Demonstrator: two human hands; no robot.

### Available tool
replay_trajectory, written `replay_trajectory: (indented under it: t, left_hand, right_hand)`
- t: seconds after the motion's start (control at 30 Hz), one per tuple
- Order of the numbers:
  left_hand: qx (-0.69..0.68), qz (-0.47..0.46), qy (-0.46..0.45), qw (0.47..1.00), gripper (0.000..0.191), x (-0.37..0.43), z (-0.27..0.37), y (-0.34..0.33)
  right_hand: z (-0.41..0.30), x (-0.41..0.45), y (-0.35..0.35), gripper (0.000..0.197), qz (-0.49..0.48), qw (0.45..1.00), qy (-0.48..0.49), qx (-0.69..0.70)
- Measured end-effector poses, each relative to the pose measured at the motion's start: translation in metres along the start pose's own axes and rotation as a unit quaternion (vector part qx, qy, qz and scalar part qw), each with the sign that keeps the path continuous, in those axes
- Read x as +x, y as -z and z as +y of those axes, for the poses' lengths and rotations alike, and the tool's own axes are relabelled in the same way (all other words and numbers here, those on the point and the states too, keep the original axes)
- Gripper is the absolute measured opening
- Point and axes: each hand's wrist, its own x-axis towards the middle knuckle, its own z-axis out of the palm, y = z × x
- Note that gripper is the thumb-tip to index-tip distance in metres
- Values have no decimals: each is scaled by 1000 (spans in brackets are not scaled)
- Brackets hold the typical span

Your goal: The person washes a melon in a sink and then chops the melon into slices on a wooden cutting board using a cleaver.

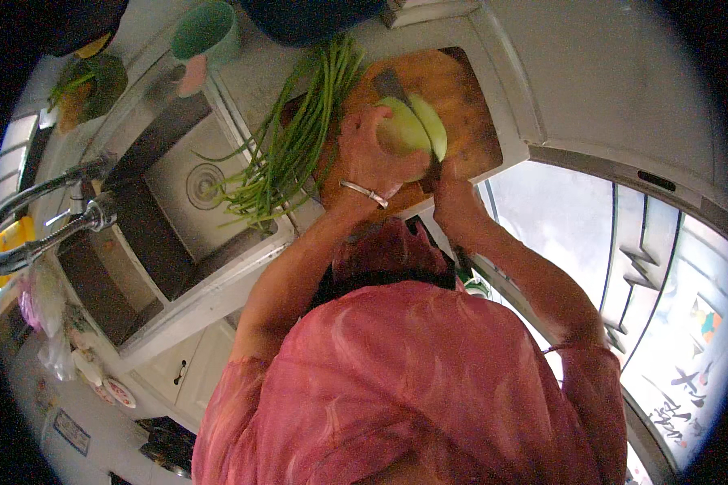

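Note:
A round pale green vegetable (403,124), perhaps a gourd or cabbage, rests on a wooden cutting board (470,121). My left hand (367,148), with a silver bangle at its wrist, grips the vegetable's left side. My right hand (455,188) is closed around the knife's handle, which the fingers mostly hide. The dark blade of the knife (391,83) runs through the vegetable, with a slice (431,124) standing on its right side. A bunch of long thin green stalks (297,139), like long beans or garlic scapes, lies left of the board, close to my left hand.
Left of the counter is a steel sink (176,176) with a chrome faucet (48,188); the stalk ends overhang its edge. Behind it stand a green plastic container (203,30) and a dark bowl (100,85) holding vegetables. A bright glass panel (558,206) lies to the right.

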Motion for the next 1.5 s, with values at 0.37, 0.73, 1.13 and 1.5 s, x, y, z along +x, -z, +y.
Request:
replay_trajectory:
  t: [0.37,0.73,1.13,1.5]
  left_hand:
    - [52,-1,-3,999,69,7,1,2]
    - [133,-76,45,987,73,19,27,-12]
    - [171,-93,167,967,92,24,2,-36]
    - [15,-59,316,947,64,24,-13,-53]
  right_hand:
    - [28,-26,34,37,-77,996,21,29]
    - [67,18,30,30,103,979,174,-17]
    - [72,30,63,30,37,997,69,10]
    - [71,31,61,19,50,981,187,-5]
